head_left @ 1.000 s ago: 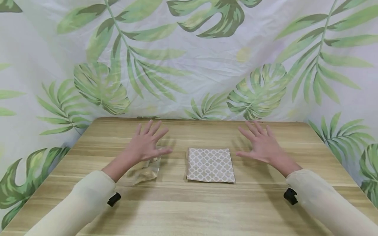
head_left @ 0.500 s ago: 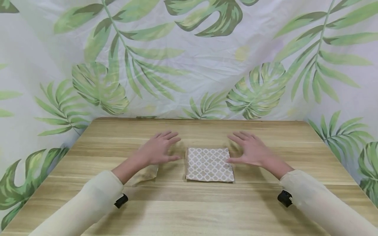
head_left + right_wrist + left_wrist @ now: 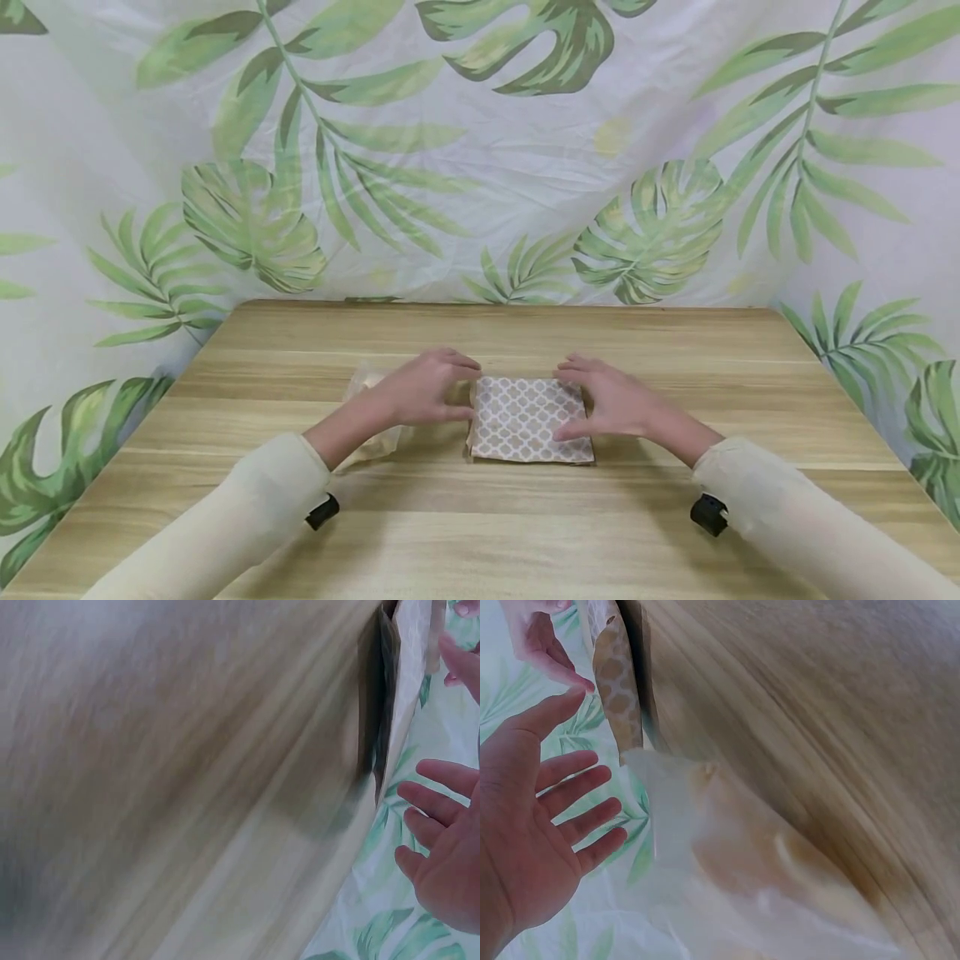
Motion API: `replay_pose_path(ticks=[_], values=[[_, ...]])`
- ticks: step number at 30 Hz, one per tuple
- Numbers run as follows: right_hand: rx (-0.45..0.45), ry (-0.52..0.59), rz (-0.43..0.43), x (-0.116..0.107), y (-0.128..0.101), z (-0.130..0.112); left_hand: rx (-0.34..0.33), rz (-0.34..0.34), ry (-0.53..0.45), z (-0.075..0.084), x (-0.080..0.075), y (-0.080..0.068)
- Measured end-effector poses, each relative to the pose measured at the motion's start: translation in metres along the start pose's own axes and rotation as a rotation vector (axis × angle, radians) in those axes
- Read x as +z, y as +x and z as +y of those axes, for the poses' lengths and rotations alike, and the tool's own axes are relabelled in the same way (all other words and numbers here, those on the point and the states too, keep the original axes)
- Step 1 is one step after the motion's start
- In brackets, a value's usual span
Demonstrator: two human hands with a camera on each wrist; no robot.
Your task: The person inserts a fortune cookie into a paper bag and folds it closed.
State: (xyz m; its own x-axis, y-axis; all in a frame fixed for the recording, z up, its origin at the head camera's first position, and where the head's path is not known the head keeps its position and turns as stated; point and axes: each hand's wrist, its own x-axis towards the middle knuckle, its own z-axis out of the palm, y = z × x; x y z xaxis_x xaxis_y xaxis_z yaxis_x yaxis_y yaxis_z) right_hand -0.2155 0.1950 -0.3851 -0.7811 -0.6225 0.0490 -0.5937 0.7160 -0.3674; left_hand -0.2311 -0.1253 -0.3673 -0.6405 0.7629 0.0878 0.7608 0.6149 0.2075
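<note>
Patterned square (image 3: 525, 429) lies between left fingers (image 3: 591, 819) and right fingers (image 3: 431, 802), both parted wide, holding nothing.

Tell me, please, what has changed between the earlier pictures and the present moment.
The left hand has moved rightward and the right hand leftward, both closing in on the quatrefoil-patterned square, their fingers less widely spread. Nothing has visibly been gripped or let go. The square and the partly covered clear plastic bag stay on the wooden table.
</note>
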Motion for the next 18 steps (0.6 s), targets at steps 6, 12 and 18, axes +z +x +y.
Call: replay_pose_path(ticks=[6, 12, 18], values=[[-0.01, 0.025, -0.036, 0.008, 0.003, -0.008, 0.042, -0.031, 0.009, 0.002, 0.003, 0.002], [-0.001, 0.034, -0.082, 0.017, 0.007, -0.009, 0.006, -0.097, 0.044, 0.003, 0.004, 0.003], [0.002, 0.027, -0.103, 0.02, 0.009, -0.009, -0.004, -0.133, 0.045, -0.002, 0.008, 0.005]])
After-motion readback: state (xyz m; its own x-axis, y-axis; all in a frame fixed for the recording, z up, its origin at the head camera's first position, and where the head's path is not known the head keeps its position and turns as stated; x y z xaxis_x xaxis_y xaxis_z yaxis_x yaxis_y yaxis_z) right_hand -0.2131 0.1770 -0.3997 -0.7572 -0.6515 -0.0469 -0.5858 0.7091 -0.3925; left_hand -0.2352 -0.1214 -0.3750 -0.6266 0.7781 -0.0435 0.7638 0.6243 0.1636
